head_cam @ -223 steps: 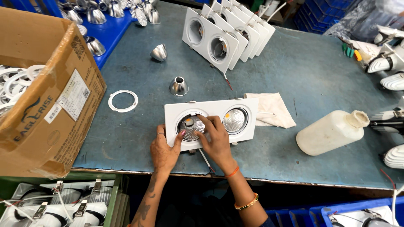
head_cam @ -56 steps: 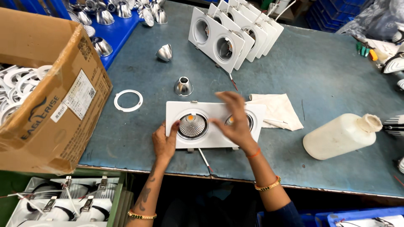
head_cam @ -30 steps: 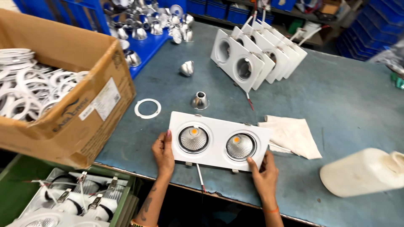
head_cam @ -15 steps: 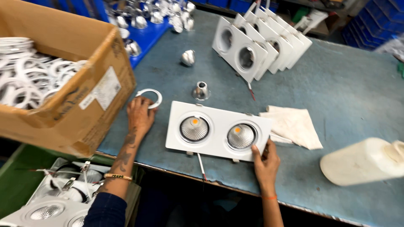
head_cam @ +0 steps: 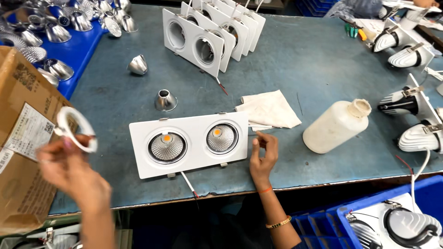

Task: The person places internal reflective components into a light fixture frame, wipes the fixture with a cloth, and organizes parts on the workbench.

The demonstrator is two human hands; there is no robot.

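Note:
A white rectangular twin downlight fixture (head_cam: 189, 144) lies face up on the blue-grey table (head_cam: 295, 55), with two silver reflectors in its round holes. My left hand (head_cam: 69, 168) is raised at the left, blurred, and holds a white plastic ring (head_cam: 74, 129) between its fingers. Resting on the table just right of the fixture is my right hand (head_cam: 263, 154), fingers loosely curled, holding nothing. A red and white wire (head_cam: 188, 184) sticks out from under the fixture toward the table's near edge.
A white cloth (head_cam: 270, 109) and a white plastic bottle (head_cam: 337, 125) lie to the right. Several empty white twin frames (head_cam: 207, 34) stand at the back. Two silver reflectors (head_cam: 165, 100) sit behind the fixture. A cardboard box (head_cam: 23, 138) stands at left, lamp bodies (head_cam: 410, 97) at right.
My left hand reached to the white ring on the table, picked it up and lifted it toward me. My right hand slid off the fixture's corner to the table beside it.

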